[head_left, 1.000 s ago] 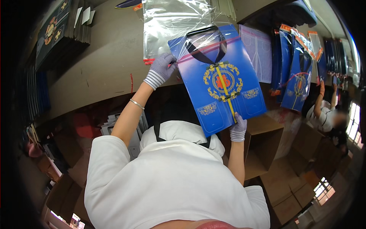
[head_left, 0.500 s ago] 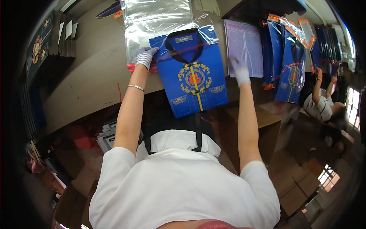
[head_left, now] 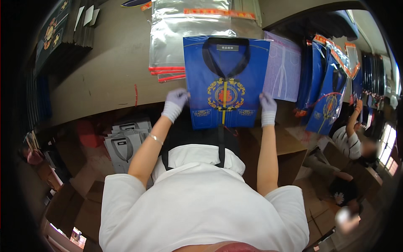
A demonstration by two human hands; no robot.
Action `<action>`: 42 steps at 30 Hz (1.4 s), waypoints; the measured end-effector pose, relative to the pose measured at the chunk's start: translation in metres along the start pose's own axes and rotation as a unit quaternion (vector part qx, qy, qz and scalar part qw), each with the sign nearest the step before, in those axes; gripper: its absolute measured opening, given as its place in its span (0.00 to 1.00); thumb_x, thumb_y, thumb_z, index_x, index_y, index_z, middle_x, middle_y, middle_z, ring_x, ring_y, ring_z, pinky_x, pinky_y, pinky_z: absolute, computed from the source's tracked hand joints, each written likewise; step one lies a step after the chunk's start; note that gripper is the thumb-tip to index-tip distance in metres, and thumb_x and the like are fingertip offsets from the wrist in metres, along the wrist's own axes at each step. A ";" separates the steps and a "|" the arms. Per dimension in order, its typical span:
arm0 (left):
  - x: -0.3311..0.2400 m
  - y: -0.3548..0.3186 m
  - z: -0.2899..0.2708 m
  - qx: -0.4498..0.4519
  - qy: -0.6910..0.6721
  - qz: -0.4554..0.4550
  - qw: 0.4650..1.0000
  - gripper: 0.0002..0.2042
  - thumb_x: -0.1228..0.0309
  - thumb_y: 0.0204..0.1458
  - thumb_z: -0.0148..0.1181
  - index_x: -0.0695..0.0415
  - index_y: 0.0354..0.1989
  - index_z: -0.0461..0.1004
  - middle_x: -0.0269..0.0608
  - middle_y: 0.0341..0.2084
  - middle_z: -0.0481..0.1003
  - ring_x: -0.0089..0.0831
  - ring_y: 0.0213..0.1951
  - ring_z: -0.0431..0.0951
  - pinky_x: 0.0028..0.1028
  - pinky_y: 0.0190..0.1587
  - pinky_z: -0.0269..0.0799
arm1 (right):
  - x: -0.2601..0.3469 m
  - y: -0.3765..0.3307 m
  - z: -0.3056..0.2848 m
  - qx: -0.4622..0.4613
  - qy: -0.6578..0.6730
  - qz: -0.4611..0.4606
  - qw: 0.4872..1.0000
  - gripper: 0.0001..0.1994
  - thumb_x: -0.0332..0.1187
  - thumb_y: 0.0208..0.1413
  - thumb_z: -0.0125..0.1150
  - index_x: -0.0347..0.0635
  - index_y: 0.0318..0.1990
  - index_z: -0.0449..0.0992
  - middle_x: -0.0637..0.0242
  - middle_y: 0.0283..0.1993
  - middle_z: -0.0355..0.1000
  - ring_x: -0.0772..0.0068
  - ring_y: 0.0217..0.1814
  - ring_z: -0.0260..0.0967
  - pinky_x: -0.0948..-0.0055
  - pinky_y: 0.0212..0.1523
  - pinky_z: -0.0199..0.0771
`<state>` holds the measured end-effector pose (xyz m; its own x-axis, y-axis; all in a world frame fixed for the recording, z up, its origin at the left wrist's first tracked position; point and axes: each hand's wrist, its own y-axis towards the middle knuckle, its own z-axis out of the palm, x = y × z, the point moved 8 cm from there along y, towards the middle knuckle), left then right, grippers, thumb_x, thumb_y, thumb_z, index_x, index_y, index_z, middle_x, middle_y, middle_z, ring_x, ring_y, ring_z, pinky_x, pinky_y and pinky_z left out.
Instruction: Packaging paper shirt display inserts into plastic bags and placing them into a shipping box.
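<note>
Blue, smooth card cut straight at the sides, the garment-shaped folder (head_left: 226,115) with its black collar loop (head_left: 208,61) lies between the two hands, judged fully inside a clear sleeve (head_left: 245,29) whose orange strip (head_left: 219,14) extends past the folder's top; closure appears outstanding, sealing unconfirmed. Left hand (head_left: 178,99) and right hand (head_left: 267,103), in pale knitted gloves (head_left: 170,114) with ribbed cuffs, appear to pinch opposite side edges of the sleeve. Beyond the left hand are glossy, creased, red-edged bags (head_left: 176,46); beyond the right, a flat lilac sheet (head_left: 284,67) and film-wrapped blue folders (head_left: 329,98).
</note>
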<state>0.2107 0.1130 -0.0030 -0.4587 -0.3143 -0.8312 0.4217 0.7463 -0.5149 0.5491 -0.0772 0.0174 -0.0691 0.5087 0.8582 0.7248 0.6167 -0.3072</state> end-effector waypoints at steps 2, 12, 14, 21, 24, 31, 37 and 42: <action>0.050 -0.038 0.020 0.066 0.038 -0.031 0.997 0.05 0.74 0.44 0.56 0.62 0.23 0.74 0.43 0.16 0.73 0.24 0.22 0.73 0.25 0.27 0.68 | -0.068 -0.054 -0.014 0.014 -0.011 0.024 1.000 0.09 0.27 0.49 0.58 0.29 0.36 0.73 0.71 0.30 0.69 0.82 0.33 0.62 0.81 0.36 0.65; -0.026 -0.118 0.027 0.364 -0.065 -0.042 0.928 0.06 0.74 0.47 0.57 0.64 0.31 0.73 0.38 0.25 0.75 0.22 0.30 0.72 0.22 0.36 0.69 | 0.044 -0.129 -0.044 -0.071 0.184 0.007 0.980 0.18 0.42 0.50 0.59 0.36 0.41 0.71 0.67 0.38 0.69 0.75 0.39 0.67 0.73 0.42 0.67; -0.035 -0.134 0.017 0.384 -0.065 -0.029 0.921 0.06 0.75 0.50 0.55 0.64 0.33 0.72 0.36 0.29 0.74 0.21 0.33 0.72 0.22 0.39 0.69 | 0.172 -0.157 -0.066 -0.052 0.200 -0.086 0.975 0.15 0.38 0.50 0.58 0.32 0.36 0.74 0.66 0.33 0.73 0.75 0.31 0.68 0.75 0.38 0.69; -0.052 -0.134 0.048 0.377 -0.041 0.037 0.925 0.07 0.75 0.51 0.52 0.67 0.35 0.71 0.39 0.27 0.74 0.23 0.32 0.73 0.23 0.40 0.70 | 0.279 -0.135 0.101 0.131 -0.308 -0.464 0.820 0.16 0.28 0.42 0.53 0.48 0.43 0.71 0.68 0.28 0.68 0.67 0.30 0.67 0.69 0.31 0.65; -0.069 -0.123 0.053 0.348 0.055 0.077 0.933 0.06 0.76 0.50 0.52 0.67 0.33 0.71 0.40 0.26 0.75 0.23 0.31 0.74 0.23 0.39 0.70 | 0.213 -0.101 0.174 0.172 -0.343 -0.390 0.837 0.20 0.27 0.41 0.55 0.50 0.46 0.70 0.61 0.32 0.70 0.59 0.33 0.68 0.64 0.35 0.67; -0.064 -0.062 0.014 0.143 0.084 0.176 0.970 0.03 0.80 0.46 0.52 0.64 0.29 0.71 0.40 0.22 0.74 0.24 0.27 0.74 0.23 0.33 0.70 | -0.006 -0.015 -0.004 0.031 -0.022 0.314 0.949 0.29 0.57 0.52 0.44 0.34 0.25 0.73 0.53 0.23 0.73 0.65 0.21 0.72 0.71 0.19 0.70; -0.116 0.015 0.067 0.081 0.352 0.317 0.877 0.10 0.69 0.41 0.59 0.57 0.32 0.71 0.42 0.28 0.70 0.41 0.36 0.71 0.33 0.40 0.67 | -0.063 -0.004 -0.037 0.035 0.075 0.428 0.900 0.29 0.58 0.52 0.44 0.35 0.39 0.70 0.51 0.34 0.72 0.63 0.28 0.73 0.70 0.26 0.71; -0.120 0.040 0.092 0.100 0.495 0.349 0.790 0.10 0.69 0.41 0.59 0.56 0.32 0.71 0.41 0.28 0.70 0.39 0.37 0.70 0.32 0.42 0.67 | -0.119 -0.100 -0.074 -0.104 0.357 0.186 0.909 0.15 0.35 0.52 0.54 0.35 0.44 0.68 0.60 0.45 0.67 0.66 0.48 0.64 0.67 0.45 0.66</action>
<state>0.3542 0.1264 0.0570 -0.4052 0.8182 -0.4079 0.9114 0.3966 -0.1099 0.5356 -0.2437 -0.0242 0.6163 0.0932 0.7820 0.7261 0.3172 -0.6101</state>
